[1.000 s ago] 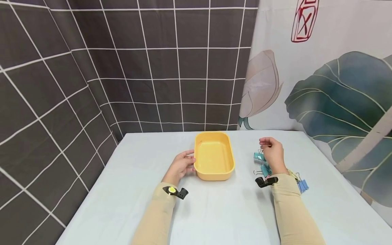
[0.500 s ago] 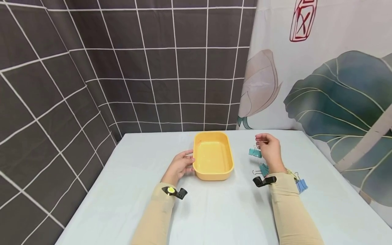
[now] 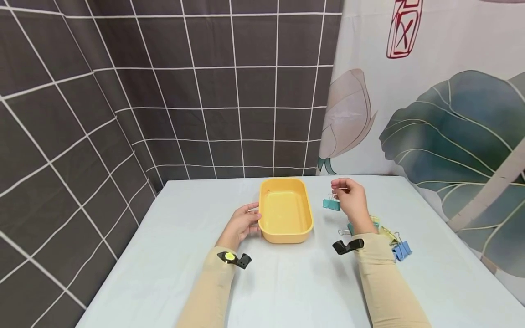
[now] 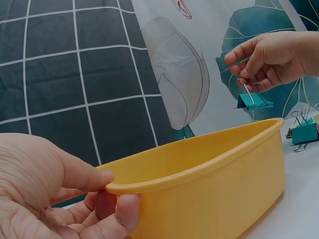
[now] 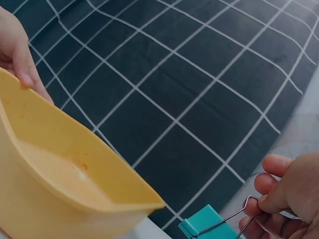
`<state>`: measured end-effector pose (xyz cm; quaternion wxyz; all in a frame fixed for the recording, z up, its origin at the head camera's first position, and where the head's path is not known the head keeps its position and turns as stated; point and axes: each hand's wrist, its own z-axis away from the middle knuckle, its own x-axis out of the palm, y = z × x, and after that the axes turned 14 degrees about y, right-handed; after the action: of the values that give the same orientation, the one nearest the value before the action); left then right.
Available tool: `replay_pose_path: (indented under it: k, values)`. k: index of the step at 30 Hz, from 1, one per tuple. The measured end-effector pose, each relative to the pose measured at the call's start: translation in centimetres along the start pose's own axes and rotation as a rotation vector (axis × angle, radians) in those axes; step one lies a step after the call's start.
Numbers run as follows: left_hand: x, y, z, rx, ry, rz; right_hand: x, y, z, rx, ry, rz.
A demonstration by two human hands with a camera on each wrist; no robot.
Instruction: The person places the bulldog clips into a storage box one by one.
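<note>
A yellow plastic tub (image 3: 285, 238) stands on the white table, its inside bare. My left hand (image 3: 241, 224) grips its left rim; in the left wrist view the thumb (image 4: 94, 177) lies over the rim and the fingers are below it outside. To the right of the tub, my right hand (image 3: 352, 200) pinches a teal binder clip (image 3: 331, 204) by its wire handle. The clip hangs beneath the fingertips, above the table, as the left wrist view also shows. In the right wrist view the teal clip (image 5: 208, 224) dangles from thumb and fingers, close to the tub's corner.
Behind and below the right wrist lie several more binder clips, among them a blue clip (image 3: 402, 250), a yellow clip (image 3: 387, 234) and a teal clip (image 4: 305, 133). My right forearm partly hides them. A dark gridded cloth (image 3: 197, 91) hangs beyond the table's back edge.
My right hand has lifted the teal binder clip from beside the other clips and moved it left toward the tub. My left hand and the tub stay in place.
</note>
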<state>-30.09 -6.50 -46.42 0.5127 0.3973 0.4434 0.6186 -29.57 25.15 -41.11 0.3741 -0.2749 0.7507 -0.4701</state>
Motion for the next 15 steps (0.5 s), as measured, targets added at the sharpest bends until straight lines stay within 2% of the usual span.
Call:
replay_pose_path:
  k: [5, 15]
  values:
    - [-0.1, -0.1, 0.0, -0.001, -0.003, 0.004, 0.8, -0.8, 0.7, -0.003, -0.032, -0.012]
    - [-0.2, 0.0, -0.1, -0.01, -0.01, 0.018, 1.9, -1.9, 1.7, -0.081, -0.088, -0.074]
